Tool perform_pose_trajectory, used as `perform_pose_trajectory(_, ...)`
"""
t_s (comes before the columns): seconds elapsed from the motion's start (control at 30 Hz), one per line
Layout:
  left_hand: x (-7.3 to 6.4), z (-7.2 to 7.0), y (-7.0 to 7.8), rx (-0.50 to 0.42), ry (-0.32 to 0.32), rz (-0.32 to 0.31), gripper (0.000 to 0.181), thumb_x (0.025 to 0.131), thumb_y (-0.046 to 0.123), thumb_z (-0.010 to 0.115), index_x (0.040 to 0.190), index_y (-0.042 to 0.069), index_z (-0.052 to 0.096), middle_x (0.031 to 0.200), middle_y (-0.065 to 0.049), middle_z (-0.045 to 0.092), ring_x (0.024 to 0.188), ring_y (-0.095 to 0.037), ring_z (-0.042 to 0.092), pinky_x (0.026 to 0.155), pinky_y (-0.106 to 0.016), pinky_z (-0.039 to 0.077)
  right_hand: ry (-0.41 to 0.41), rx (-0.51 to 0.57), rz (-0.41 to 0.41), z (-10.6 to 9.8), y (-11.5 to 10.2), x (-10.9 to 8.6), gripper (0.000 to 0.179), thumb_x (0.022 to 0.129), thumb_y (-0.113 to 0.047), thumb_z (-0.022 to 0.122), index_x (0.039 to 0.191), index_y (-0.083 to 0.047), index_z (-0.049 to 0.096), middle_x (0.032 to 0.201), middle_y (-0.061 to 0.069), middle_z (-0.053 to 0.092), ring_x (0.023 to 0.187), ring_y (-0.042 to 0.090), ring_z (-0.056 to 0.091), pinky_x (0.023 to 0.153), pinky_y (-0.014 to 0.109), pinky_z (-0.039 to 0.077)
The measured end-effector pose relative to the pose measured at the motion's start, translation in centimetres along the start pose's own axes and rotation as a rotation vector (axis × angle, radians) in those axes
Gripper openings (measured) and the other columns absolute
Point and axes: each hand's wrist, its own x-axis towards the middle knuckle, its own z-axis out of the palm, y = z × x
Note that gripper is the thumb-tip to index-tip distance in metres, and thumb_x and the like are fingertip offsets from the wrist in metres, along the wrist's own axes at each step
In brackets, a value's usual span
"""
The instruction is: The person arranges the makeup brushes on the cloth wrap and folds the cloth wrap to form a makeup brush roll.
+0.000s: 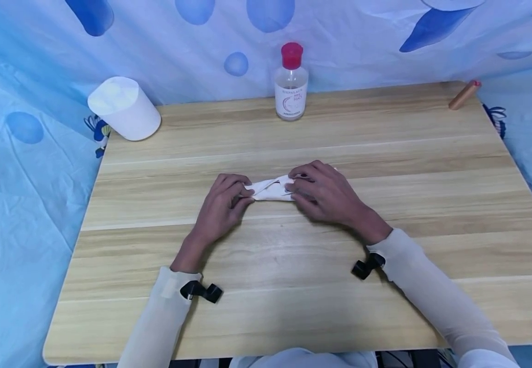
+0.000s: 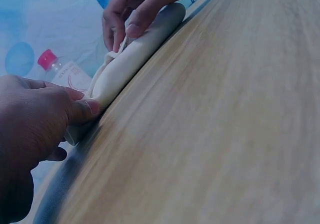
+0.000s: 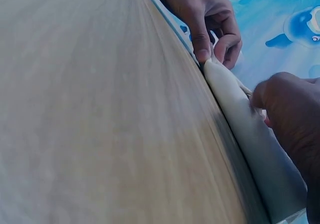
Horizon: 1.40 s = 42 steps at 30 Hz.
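A long, soft-looking white roll [image 1: 272,190] lies crosswise on the table between my two hands, with a loose folded edge along its top. What kind of thing it is cannot be told. My left hand [image 1: 223,207] pinches its left end between thumb and fingers; in the left wrist view the thumb presses on the near side of the roll [image 2: 127,67]. At the other end, my right hand [image 1: 327,197] has bent fingers on the raised edge, pinching it. The right hand covers much of the right end in the head view.
A clear bottle [image 1: 291,94] with a red cap stands at the table's back edge. A white paper roll [image 1: 125,110] stands at the back left corner, and a small copper-coloured tube [image 1: 464,95] at the back right. Blue patterned sheeting [image 1: 155,46] hangs behind the wooden table [image 1: 275,296].
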Motion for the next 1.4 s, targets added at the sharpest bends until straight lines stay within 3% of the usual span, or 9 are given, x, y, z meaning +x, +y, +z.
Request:
perform_pose_trajectory(0.17, 0.0, 0.0, 0.1, 0.011, -0.001, -0.002, 0.008, 0.088, 0.007, 0.078, 0.092, 0.009, 0.072, 0.119, -0.003, 0.066, 0.112, -0.02, 0.052, 0.095, -0.034, 0.042, -0.033, 0.011, 0.014, 0.0, 0.1, 0.0, 0.034, 0.095, -0.041, 0.065, 0.12, -0.02, 0.074, 0.13, 0.001, 0.061, 0.117, 0.024, 0.051, 0.09, 0.043, 0.044)
perform_pose_trajectory(0.4, 0.1, 0.1, 0.0, -0.001, 0.0, 0.001, 0.007, 0.088, 0.008, 0.078, 0.092, 0.008, 0.073, 0.118, -0.004, 0.066, 0.112, -0.022, 0.052, 0.095, -0.034, 0.041, -0.007, 0.233, 0.165, 0.1, 0.3, -0.1, 0.016, 0.094, -0.037, 0.071, 0.097, -0.023, 0.079, 0.126, -0.005, 0.063, 0.12, 0.017, 0.049, 0.097, 0.042, 0.038)
perform_pose_trajectory(0.53, 0.2, 0.1, 0.0, -0.006, -0.007, -0.001, 0.006, 0.09, 0.01, 0.077, 0.092, 0.007, 0.072, 0.118, -0.005, 0.066, 0.112, -0.023, 0.052, 0.094, -0.035, 0.041, 0.018, 0.283, 0.198, 0.2, 0.5, -0.1, 0.011, 0.093, -0.034, 0.073, 0.087, -0.025, 0.077, 0.122, -0.007, 0.064, 0.119, 0.015, 0.049, 0.099, 0.042, 0.037)
perform_pose_trajectory(0.83, 0.1, 0.1, 0.1, 0.008, -0.002, -0.008, 0.009, 0.086, 0.007, 0.079, 0.092, 0.008, 0.073, 0.118, -0.003, 0.066, 0.113, -0.022, 0.052, 0.095, -0.034, 0.041, 0.037, 0.197, 0.129, 0.6, 0.5, -0.1, 0.012, 0.092, -0.034, 0.075, 0.094, -0.023, 0.078, 0.122, -0.004, 0.065, 0.115, 0.02, 0.051, 0.091, 0.042, 0.039)
perform_pose_trajectory(1.1, 0.1, 0.1, 0.1, 0.013, -0.011, -0.015, 0.007, 0.088, 0.009, 0.078, 0.093, 0.008, 0.073, 0.119, -0.003, 0.066, 0.113, -0.021, 0.051, 0.096, -0.033, 0.041, 0.02, 0.158, 0.115, 0.5, 0.1, 0.0, 0.011, 0.092, -0.034, 0.073, 0.095, -0.024, 0.076, 0.124, -0.002, 0.063, 0.114, 0.023, 0.052, 0.087, 0.043, 0.038)
perform_pose_trajectory(1.4, 0.1, -0.1, 0.2, 0.016, -0.025, -0.028, 0.006, 0.089, 0.009, 0.077, 0.093, 0.007, 0.073, 0.119, -0.004, 0.065, 0.112, -0.021, 0.05, 0.095, -0.033, 0.042, -0.043, -0.034, 0.005, 0.3, -0.7, 0.0, 0.021, 0.091, -0.037, 0.072, 0.108, -0.024, 0.074, 0.127, 0.004, 0.06, 0.115, 0.03, 0.052, 0.091, 0.05, 0.041)
